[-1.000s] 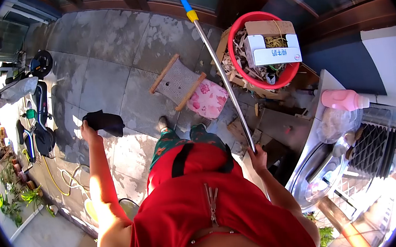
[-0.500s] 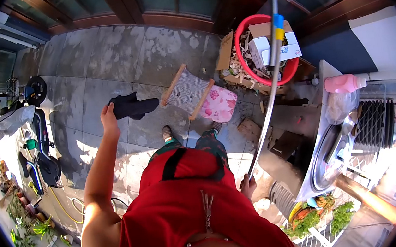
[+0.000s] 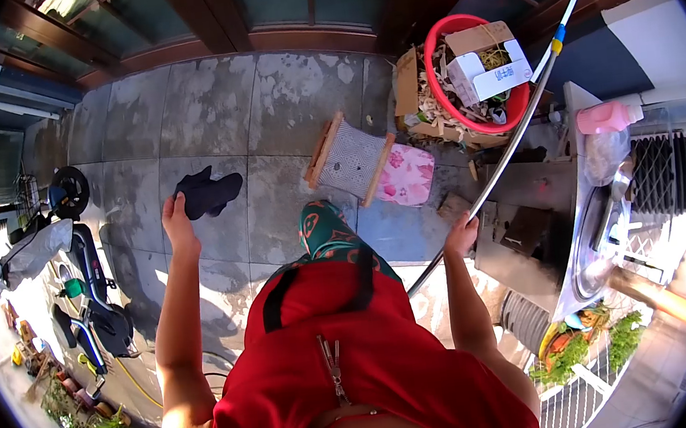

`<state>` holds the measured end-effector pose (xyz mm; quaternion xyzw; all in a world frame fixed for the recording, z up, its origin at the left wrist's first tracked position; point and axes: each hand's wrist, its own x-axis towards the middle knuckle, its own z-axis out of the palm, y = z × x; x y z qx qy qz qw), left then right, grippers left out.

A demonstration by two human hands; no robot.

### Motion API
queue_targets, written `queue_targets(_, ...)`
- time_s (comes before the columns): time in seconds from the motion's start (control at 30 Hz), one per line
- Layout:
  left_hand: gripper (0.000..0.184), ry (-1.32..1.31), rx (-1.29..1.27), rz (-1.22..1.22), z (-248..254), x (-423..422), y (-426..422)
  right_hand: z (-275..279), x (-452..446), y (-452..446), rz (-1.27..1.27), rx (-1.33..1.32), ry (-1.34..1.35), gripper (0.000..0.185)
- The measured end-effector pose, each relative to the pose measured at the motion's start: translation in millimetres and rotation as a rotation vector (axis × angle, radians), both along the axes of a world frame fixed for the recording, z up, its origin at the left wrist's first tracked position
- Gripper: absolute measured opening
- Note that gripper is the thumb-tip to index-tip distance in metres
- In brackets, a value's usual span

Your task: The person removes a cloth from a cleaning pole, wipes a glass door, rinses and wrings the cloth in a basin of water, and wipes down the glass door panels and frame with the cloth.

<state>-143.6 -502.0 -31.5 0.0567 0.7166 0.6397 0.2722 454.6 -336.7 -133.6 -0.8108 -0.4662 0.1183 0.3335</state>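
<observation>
My left hand (image 3: 180, 223) is closed on a dark cloth (image 3: 209, 193), gripping its near edge, while the rest hangs crumpled over the paving. The cloth's exact kind does not show. My right hand (image 3: 462, 237) is wrapped round a long pale pole (image 3: 512, 149), which slants up to the far right. Blue and yellow bands circle the pole near its far end, and its lower part looks dark. Between my hands, ahead of me, stands a low wooden-framed stool (image 3: 351, 161) with a woven seat, beside a pink floral cushion (image 3: 406, 176).
A red basin (image 3: 523, 111) holding a carton and scraps stands near the wooden doors (image 3: 316, 36). On the right is a metal sink (image 3: 584, 243) with a pink bottle (image 3: 604, 116). A scooter (image 3: 91, 270) and plants (image 3: 110, 426) line the left side.
My right hand has risen into fuller view with the pole, whose far end has swung right. My left hand and the cloth are slightly lower and further left. My legs have shifted mid-step.
</observation>
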Motion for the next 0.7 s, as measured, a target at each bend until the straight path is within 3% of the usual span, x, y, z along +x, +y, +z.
queue_targets(0.17,0.017,-0.027,0.017,-0.030,-18,-24,33,-23,-37,20,0.061,-0.156,-0.173,0.033)
queue_targets(0.27,0.014,-0.008,-0.023,-0.061,23,-48,58,-56,-77,18,0.080,-0.344,-0.139,0.034)
queue_targets(0.43,0.011,-0.020,-0.083,-0.160,35,-79,157,-107,-112,66,-0.043,-0.578,-0.037,0.035)
queue_targets(0.57,0.028,-0.127,-0.146,-0.413,22,-136,231,-124,-158,98,-0.170,-0.569,0.005,0.028)
queue_targets(0.7,0.031,-0.264,-0.093,-0.569,70,-121,348,-149,-198,124,-0.257,-0.549,0.066,0.035)
